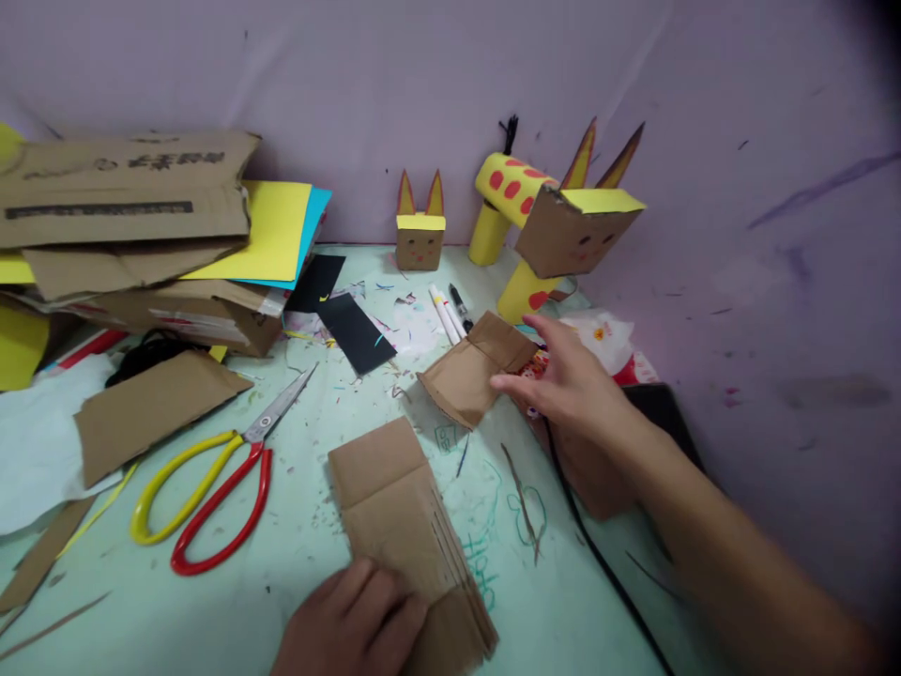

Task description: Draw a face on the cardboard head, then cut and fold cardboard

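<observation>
At the bottom of the view my left hand (358, 615) has its fingers curled over a long, creased cardboard strip (394, 498), which lies on the table; slits run along its right side. Thumb and fingers parted, my right hand (573, 380) reaches in from the right. Its thumb tip is at the edge of a smaller folded cardboard piece (468, 371); whether it touches cannot be made out. To the left, scissors (257, 437) with one yellow and one red handle lie partly spread.
A cardboard animal with a spotted yellow body (521, 183) and a small eared cardboard head (420, 246) stand by the wall. Markers (447, 314) and black paper (358, 333) lie mid-table. Cardboard boxes (127, 188) are piled left. A black cable (598, 554) runs at right.
</observation>
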A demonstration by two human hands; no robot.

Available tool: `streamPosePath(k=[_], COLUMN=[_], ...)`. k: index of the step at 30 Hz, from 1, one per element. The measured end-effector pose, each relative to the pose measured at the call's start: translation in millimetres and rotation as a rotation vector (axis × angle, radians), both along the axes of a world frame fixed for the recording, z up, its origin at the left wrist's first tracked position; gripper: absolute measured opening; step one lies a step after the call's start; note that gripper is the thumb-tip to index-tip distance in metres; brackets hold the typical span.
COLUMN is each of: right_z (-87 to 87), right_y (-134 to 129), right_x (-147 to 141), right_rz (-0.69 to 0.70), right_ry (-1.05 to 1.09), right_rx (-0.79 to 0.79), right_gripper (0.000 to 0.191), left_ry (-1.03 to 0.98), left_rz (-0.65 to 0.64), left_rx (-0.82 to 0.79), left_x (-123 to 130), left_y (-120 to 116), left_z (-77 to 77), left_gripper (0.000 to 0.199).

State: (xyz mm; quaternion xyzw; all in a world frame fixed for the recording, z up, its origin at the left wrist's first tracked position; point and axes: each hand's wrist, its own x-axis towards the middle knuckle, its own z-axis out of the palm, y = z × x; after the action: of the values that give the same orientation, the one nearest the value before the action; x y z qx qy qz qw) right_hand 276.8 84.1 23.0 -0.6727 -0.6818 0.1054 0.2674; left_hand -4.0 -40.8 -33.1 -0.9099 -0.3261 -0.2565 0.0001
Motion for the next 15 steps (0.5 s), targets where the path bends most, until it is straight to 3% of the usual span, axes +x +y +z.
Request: streamPosePath(k=[4,9,11,13,15], right_z=[-6.2,13.4,25.4,32.7,30.0], right_y=[27.3,21.1,3.9,-20.5,-47.4], right_x=[-19.2,-19.7,-18.9,-23.9,-34.9], right_rz=[-0.094,-0.071,-0.077,-0.147,-0.129], right_ry=[-0.139,-0.019,0.118,0.392,0.517], right_rx=[-0.081,-0.053,-0.001,0.187,0.379], right_gripper=[0.067,0.024,0.013,0.009,0.011], left_ry=[-0.013,-0.103,-0.284,-0.559,-0.818], left_rz=[-0.057,-0.099,0.011,0.181,0.339], left_rx=[-0.045,-0.195,-0.396,-0.667,-0.997], left_x=[1.3,-12.9,-25.1,-37.5,-45.5], left_y=[1.1,1.3,2.1,6.6,14.8], left_z=[-6.9,1.5,10.8,23.2,36.6], left_gripper=[0.044,0.037,0.032,0.036,0.037])
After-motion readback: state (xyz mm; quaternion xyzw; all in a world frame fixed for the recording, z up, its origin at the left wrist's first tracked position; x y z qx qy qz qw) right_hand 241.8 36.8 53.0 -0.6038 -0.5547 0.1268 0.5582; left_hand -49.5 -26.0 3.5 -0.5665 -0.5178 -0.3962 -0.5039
